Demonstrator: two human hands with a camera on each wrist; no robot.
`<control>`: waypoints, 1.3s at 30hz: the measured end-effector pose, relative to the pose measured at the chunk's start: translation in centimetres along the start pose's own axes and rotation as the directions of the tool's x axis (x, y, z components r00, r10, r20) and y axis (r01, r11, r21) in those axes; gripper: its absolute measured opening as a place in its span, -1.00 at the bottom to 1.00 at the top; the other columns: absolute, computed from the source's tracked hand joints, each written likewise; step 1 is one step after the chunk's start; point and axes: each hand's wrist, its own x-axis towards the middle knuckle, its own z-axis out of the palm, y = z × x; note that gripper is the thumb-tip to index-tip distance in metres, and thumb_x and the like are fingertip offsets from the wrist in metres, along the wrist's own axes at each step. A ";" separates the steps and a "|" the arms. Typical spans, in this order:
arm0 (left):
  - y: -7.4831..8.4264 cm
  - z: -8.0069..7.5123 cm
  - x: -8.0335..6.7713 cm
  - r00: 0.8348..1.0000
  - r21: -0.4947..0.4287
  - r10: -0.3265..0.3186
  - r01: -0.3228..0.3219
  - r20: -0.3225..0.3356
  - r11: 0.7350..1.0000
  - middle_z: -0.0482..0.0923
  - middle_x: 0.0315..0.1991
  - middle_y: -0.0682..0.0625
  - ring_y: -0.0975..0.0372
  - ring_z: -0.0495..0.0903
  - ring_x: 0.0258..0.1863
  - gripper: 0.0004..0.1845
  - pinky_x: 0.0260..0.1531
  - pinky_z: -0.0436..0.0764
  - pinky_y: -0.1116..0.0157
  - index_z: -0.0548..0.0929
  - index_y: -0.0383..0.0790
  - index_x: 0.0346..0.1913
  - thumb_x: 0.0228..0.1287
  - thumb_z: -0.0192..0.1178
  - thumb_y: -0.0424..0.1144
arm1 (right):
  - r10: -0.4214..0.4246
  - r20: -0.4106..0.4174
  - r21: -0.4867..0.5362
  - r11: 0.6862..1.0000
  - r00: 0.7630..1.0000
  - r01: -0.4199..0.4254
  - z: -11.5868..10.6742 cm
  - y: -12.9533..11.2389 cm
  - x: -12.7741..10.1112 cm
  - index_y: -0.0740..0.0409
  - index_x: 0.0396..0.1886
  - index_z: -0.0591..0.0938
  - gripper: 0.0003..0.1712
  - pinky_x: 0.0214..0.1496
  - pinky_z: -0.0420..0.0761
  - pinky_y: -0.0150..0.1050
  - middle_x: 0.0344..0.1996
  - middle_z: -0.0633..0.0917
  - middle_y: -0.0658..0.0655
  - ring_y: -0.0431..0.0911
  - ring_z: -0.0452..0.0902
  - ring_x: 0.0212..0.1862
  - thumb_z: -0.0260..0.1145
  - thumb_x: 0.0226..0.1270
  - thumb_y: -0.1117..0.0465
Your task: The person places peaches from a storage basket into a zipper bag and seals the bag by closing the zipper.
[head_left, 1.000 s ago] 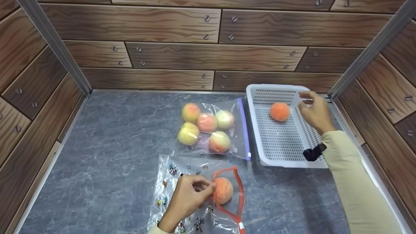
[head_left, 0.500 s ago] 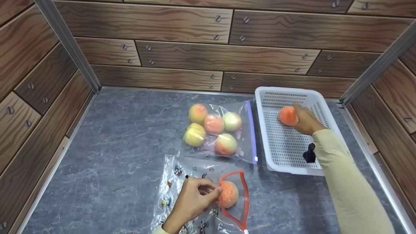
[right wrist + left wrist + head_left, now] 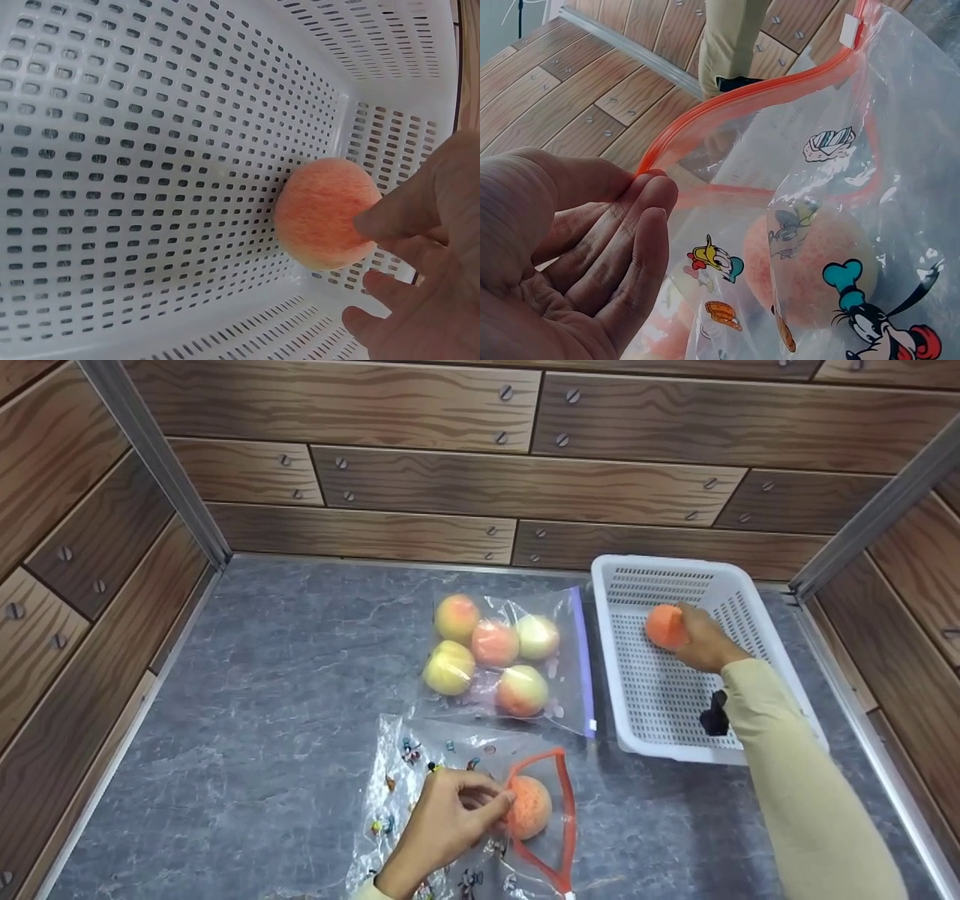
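My left hand pinches the orange zip edge of a clear zip bag printed with cartoon figures. The bag's mouth gapes toward the right, and one peach lies inside near it. Over in the white perforated basket, my right hand grips a second peach. Its thumb presses on the fruit's side, while some fingertips are hidden behind it. In the right wrist view that peach sits low, close to the basket's end wall.
Behind the printed bag lies another clear bag with a purple zip, holding several peaches. It lies close to the basket's left side. Wood-patterned panels wall in the grey marbled tabletop at the back and sides.
My right hand has come down from above the basket's right side onto the peach and grips it. The left hand keeps its pinch on the bag's edge. The head view has shifted slightly.
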 end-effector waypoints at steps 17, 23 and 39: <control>0.0 -0.1 0.1 1.000 -0.007 -0.009 0.009 0.005 1.000 0.74 -0.51 0.01 0.30 0.71 -0.58 -0.87 -0.51 0.72 0.34 0.80 -0.28 -0.34 0.24 0.42 -0.25 | -0.001 -0.094 -0.077 0.997 0.996 -0.006 0.1 0.1 -0.6 0.60 -0.17 0.58 -0.69 0.01 0.53 0.27 -0.19 0.64 0.55 0.40 0.55 -0.11 0.35 0.21 0.38; -0.2 0.0 0.0 1.000 -0.025 -0.014 0.014 0.007 1.000 0.74 -0.52 -0.05 0.28 0.72 -0.59 -0.88 -0.52 0.73 0.33 0.80 -0.30 -0.35 0.24 0.42 -0.28 | 0.000 -0.091 -0.033 0.999 0.996 -0.003 0.1 -0.2 -0.8 0.70 0.14 0.43 -0.37 0.01 0.53 0.29 -0.22 0.62 0.59 0.40 0.55 -0.13 0.43 0.20 0.35; -0.2 -0.1 0.1 1.000 -0.044 -0.005 0.005 0.016 0.999 0.73 -0.53 -0.13 0.23 0.73 -0.60 -0.88 -0.55 0.74 0.25 0.79 -0.37 -0.33 0.28 0.39 -0.34 | 0.063 0.074 0.027 0.997 0.995 -0.066 0.7 -0.8 -1.7 0.50 -0.10 0.52 -0.43 0.00 0.54 0.09 -0.17 0.63 0.43 0.22 0.54 -0.10 0.61 0.03 0.26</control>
